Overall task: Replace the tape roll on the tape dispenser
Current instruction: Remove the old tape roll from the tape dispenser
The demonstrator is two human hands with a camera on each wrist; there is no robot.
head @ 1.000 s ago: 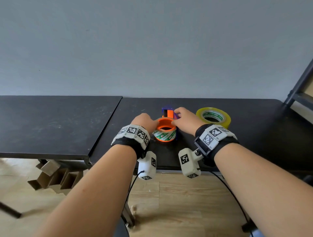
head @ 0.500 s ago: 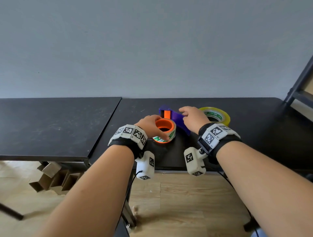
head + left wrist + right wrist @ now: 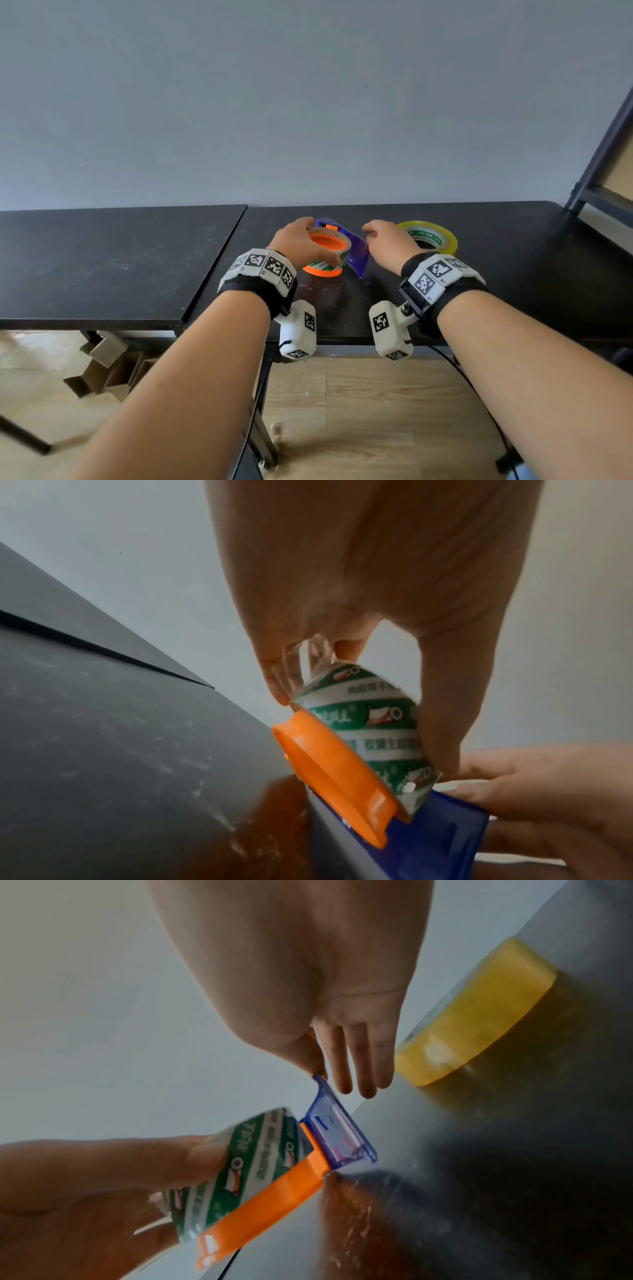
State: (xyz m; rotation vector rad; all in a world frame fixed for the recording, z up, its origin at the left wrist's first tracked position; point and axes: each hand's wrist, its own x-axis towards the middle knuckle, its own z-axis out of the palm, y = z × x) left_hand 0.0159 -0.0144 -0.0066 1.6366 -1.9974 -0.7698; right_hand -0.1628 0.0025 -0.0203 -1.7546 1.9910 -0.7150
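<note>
The used tape roll [image 3: 322, 265], a nearly bare core printed green and white, sits on an orange spool [image 3: 327, 244]. My left hand [image 3: 322, 240] grips it, thumb on the near side and fingers on the far side, and it is tilted and lifted off the table. The dispenser's blue shell [image 3: 356, 250] stands just to the right, and the spool's orange flange [image 3: 274, 1196] meets its edge. My right hand [image 3: 367, 234] pinches the top corner of the blue shell [image 3: 339, 1134]. The full yellow roll [image 3: 435, 236] lies flat behind my right hand.
Two black tables [image 3: 102, 260] stand side by side against a grey wall, with a seam between them left of my hands. A dark metal frame [image 3: 603, 164] rises at the far right. Cardboard pieces [image 3: 102, 370] lie on the wooden floor below.
My left hand has raised and tilted the spool with the used roll. The blue shell has swung out to the right of the spool, with my right hand now at its top corner.
</note>
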